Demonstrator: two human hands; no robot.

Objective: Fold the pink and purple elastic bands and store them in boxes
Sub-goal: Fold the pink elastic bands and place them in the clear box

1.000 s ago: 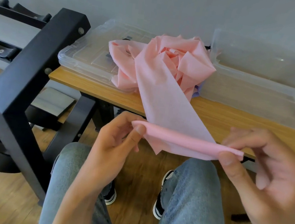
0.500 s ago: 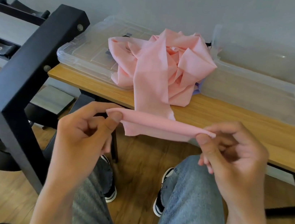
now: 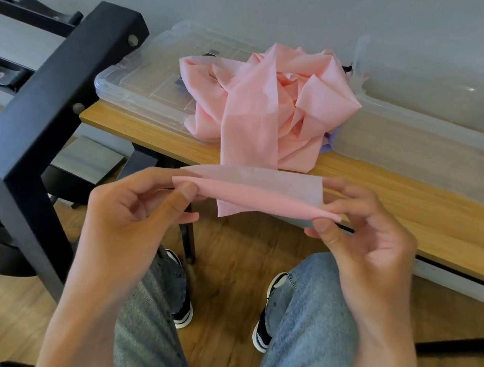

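Pink band (image 3: 252,191) pinched between both hands

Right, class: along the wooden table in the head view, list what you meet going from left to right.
Clear flat lid → pink elastic band pile → purple band peeking out beneath it → clear storage box.

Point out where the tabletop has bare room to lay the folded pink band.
Bare wood runs along the table's near edge, in front of the clear box, right of the pink band heap. The back is crowded: lid, heap, box.
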